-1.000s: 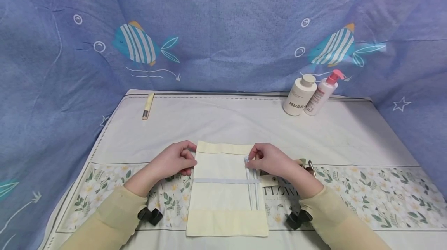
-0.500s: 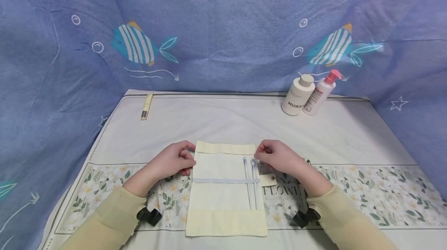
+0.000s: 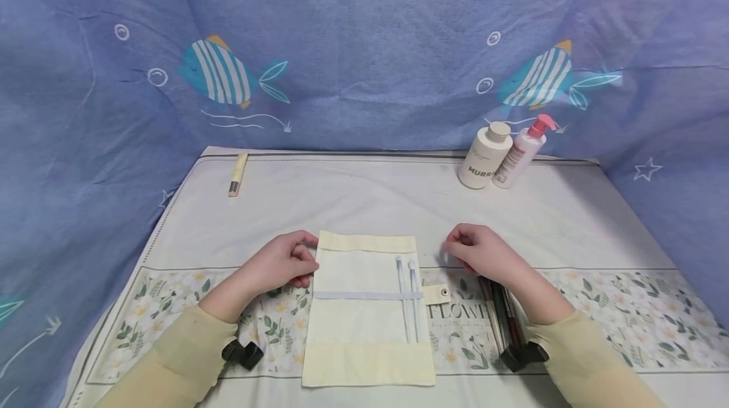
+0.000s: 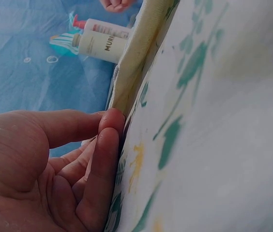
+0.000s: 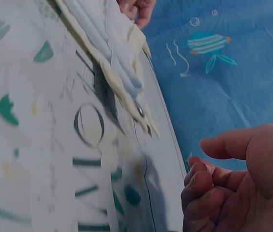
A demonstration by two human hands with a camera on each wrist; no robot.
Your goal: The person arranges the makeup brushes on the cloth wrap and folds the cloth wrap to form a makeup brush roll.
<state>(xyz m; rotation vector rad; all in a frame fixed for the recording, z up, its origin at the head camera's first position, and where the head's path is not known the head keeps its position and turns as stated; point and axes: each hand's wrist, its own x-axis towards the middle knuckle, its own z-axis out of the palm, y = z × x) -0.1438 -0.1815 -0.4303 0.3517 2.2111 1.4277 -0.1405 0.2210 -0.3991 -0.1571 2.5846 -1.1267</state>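
Cream cloth brush roll [image 3: 364, 367] spread flat at the near middle of the table, below me. Left hand [image 3: 287, 262] at its 10 o'clock: fingers bent, thumb and fingertips on the edge; whether they pinch it or merely rest there, I cannot tell. Right hand [image 3: 486, 253] off at 2 o'clock, apart from the roll, fingers loosely curled, a gap between thumb and forefinger, holding nothing. Two slim pale brushes [image 3: 416, 319] lie side by side along the roll's 3 o'clock side, heads toward 12, under a grey band [image 3: 359, 295]. Snap tab [image 3: 436, 295] sticks out at 3. Farther that way, a bundle of brushes [image 3: 501, 313], partly hidden by the right forearm. Yellow tube [image 3: 238, 174] at 11; white "MURRA…" bottle [image 3: 484, 158] and pink-pump bottle [image 3: 519, 158] at 1, leaning in my view.
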